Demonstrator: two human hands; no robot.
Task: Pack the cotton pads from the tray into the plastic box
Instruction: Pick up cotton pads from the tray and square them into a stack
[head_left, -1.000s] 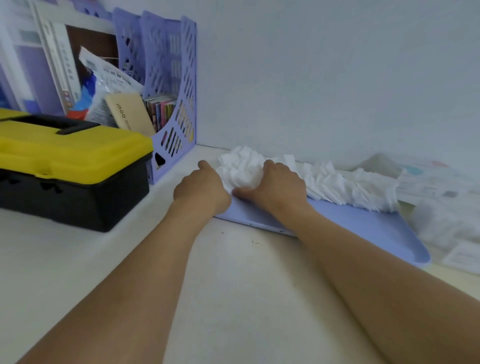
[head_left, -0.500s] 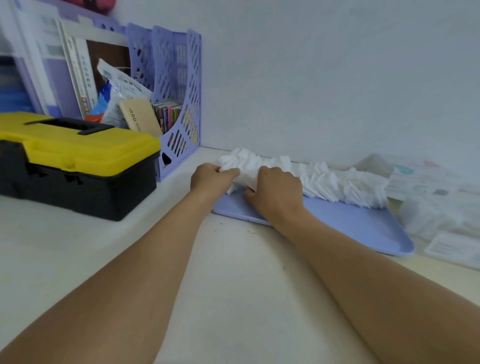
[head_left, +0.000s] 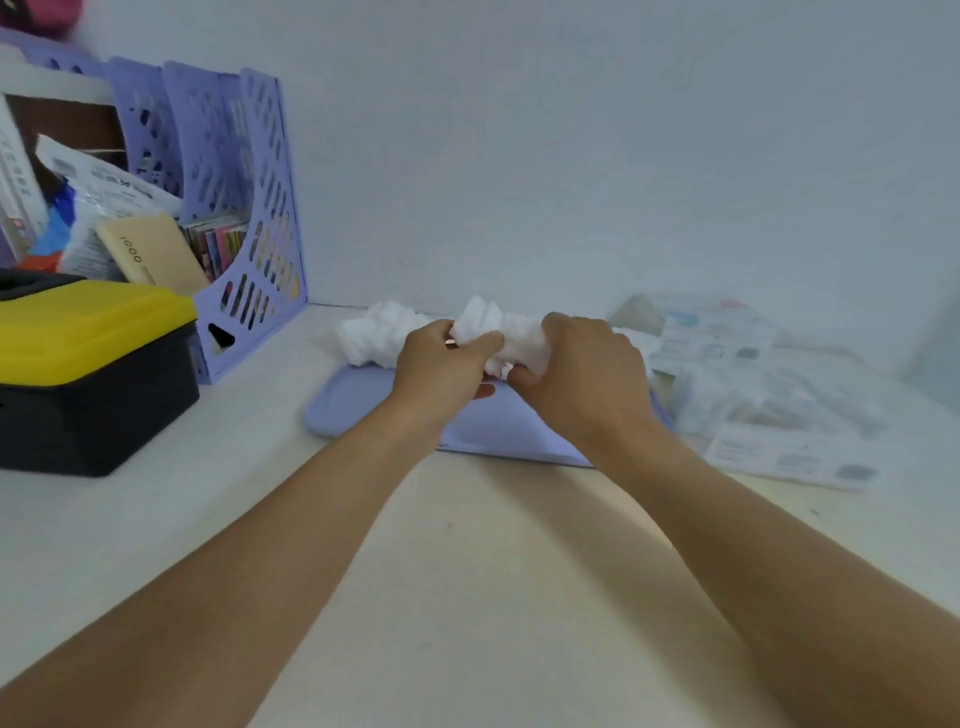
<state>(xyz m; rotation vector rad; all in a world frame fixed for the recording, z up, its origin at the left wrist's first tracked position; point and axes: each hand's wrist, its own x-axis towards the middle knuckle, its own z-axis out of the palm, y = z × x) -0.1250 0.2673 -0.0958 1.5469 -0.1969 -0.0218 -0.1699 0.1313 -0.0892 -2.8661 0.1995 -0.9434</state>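
Note:
A lilac tray (head_left: 353, 405) lies flat on the table by the wall. White cotton pads (head_left: 371, 338) are piled along its far edge. My left hand (head_left: 441, 366) and my right hand (head_left: 582, 369) are together above the tray, both gripping a bunch of cotton pads (head_left: 511, 332) lifted between them. More pads behind my right hand are mostly hidden. A clear plastic box or bag (head_left: 769, 395) lies to the right of the tray; its shape is blurred.
A black toolbox with a yellow lid (head_left: 88, 364) stands at the left. Behind it is a lilac file rack (head_left: 260, 223) holding papers and booklets. Printed leaflets (head_left: 789, 457) lie at the right. The wall rises directly behind the tray.
Both hands went from pressing on the pile at the tray's left end to lifting a bunch of pads between them. The view shifted left and down.

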